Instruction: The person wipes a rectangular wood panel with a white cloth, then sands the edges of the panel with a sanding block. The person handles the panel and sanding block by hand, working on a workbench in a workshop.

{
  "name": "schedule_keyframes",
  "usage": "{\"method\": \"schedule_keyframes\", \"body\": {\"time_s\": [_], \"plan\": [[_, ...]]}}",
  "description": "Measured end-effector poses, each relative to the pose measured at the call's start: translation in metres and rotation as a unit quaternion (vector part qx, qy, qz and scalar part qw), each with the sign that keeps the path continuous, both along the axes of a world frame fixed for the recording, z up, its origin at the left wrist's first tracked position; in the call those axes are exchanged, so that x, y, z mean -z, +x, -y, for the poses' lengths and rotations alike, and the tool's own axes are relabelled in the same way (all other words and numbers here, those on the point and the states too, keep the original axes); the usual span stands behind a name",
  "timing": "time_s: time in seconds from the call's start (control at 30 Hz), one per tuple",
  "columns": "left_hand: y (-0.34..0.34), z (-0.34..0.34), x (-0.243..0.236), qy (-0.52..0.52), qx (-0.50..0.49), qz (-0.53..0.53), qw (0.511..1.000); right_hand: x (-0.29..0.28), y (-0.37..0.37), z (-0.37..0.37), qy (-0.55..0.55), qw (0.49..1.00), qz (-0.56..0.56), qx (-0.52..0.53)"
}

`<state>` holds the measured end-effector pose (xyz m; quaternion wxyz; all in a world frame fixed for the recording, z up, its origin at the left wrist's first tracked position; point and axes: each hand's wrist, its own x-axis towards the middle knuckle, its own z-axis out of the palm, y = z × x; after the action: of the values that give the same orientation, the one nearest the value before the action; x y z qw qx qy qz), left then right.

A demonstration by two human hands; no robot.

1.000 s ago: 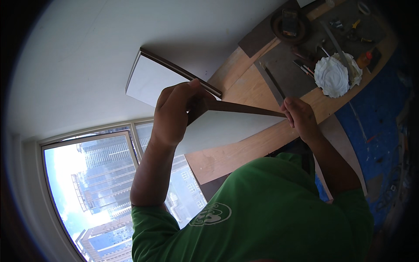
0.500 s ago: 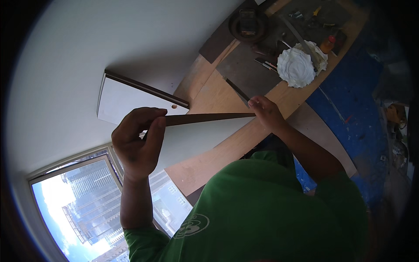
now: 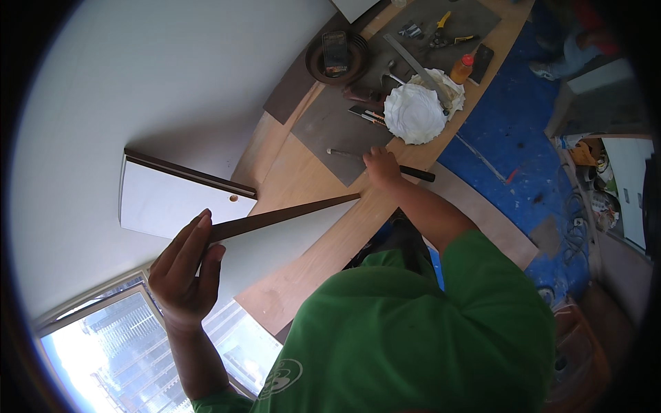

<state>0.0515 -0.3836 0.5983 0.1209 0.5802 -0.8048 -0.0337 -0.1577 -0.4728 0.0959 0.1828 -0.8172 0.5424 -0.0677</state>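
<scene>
The left hand (image 3: pixel 184 272) pinched a dark strip (image 3: pixel 282 215) still loose, unfitted, while the right hand (image 3: pixel 381 167) at two o'clock clenched a tool (image 3: pixel 406 170) on the table (image 3: pixel 310 268).

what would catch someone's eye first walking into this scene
Probably the long thin dark brown strip, held up at one end by the left hand near the middle. Next, the crumpled white rag on the cluttered wooden workbench up top, just beyond the right hand, which rests on a dark-handled tool. A bright window glows at lower left.
</scene>
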Motion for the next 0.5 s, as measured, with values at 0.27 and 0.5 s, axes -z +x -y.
{"method": "schedule_keyframes", "body": {"time_s": [0.27, 0.5], "plan": [[0.017, -0.009, 0.016, -0.090, 0.051, -0.015, 0.994, 0.013, 0.000, 0.008, -0.026, 0.999, -0.016, -0.031], [-0.001, -0.004, 0.008, -0.032, 0.031, -0.016, 0.999, 0.003, -0.017, 0.009, -0.075, 0.996, 0.020, 0.034]]}}
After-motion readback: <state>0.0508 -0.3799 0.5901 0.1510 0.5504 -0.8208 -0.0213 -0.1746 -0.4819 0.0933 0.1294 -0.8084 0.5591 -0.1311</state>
